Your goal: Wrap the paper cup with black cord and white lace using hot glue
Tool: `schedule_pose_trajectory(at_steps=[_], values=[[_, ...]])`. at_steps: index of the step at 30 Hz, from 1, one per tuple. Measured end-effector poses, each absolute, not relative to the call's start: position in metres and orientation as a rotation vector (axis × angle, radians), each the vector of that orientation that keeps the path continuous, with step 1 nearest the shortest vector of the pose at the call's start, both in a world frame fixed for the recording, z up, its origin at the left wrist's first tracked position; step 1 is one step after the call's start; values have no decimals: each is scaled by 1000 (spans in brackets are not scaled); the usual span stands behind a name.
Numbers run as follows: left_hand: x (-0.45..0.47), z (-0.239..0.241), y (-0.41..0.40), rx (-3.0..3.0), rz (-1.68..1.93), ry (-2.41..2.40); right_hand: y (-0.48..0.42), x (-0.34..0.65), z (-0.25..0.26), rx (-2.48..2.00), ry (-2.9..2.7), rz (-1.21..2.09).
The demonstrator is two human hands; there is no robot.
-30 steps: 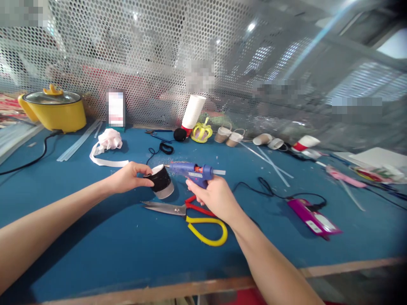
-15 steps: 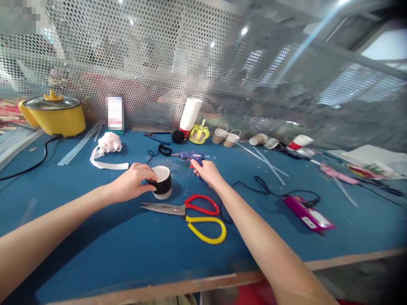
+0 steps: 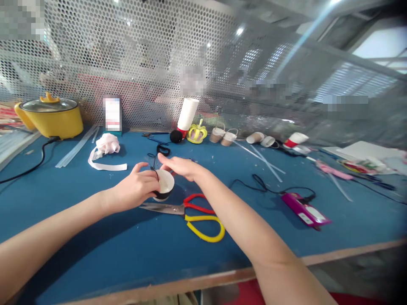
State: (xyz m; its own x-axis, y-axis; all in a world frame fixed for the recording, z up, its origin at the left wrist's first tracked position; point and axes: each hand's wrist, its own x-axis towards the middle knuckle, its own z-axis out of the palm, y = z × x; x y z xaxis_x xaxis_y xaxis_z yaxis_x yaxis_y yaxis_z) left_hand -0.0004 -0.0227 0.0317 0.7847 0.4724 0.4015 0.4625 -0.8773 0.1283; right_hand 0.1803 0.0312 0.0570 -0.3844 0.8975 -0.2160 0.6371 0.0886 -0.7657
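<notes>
My left hand (image 3: 138, 188) grips the near left side of a white paper cup (image 3: 167, 182) wrapped in black cord. The cup tips slightly, its round opening towards me. A strand of black cord (image 3: 154, 163) runs up from the cup to a loose coil (image 3: 163, 150) behind it. Over the cup's far right side reaches my right hand (image 3: 182, 167), open, with its fingers stretched out and partly hidden. Only a small bit of the blue glue gun shows behind that hand. In front of the cup lie scissors (image 3: 205, 228) with red and yellow handles, partly covered by my right forearm.
A bunched white ribbon (image 3: 108, 145) and a yellow electric pot (image 3: 52, 118) stand left. At the back are a phone (image 3: 112, 113), stacked paper cups (image 3: 187, 112), a yellow crown-shaped piece (image 3: 197, 133) and small baskets (image 3: 228, 137). A purple power strip (image 3: 305, 210) lies right.
My right hand has let go of the glue gun and moved left to the cup. The cup has tipped towards me, and my left hand has shifted its hold on it.
</notes>
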Motion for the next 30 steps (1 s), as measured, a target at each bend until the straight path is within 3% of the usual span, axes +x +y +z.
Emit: schedule_pose_trajectory(at_steps=[3, 5, 14, 21, 30], values=[[0, 33, -24, 2986, 657, 717, 29, 166, 56, -1279, -1918, 1658], [0, 33, -24, 2987, 634, 718, 29, 162, 54, -1219, -1748, 1718], [-9, 38, -14, 2242, 748, 915, 1, 187, 68, -1029, -1437, 1202], [-8, 36, -12, 1830, 791, 847, -17, 204, 64, -982, -1238, 1080], [-9, 36, -11, 1789, 778, 825, -13, 209, 52, -1056, -1208, 1035]])
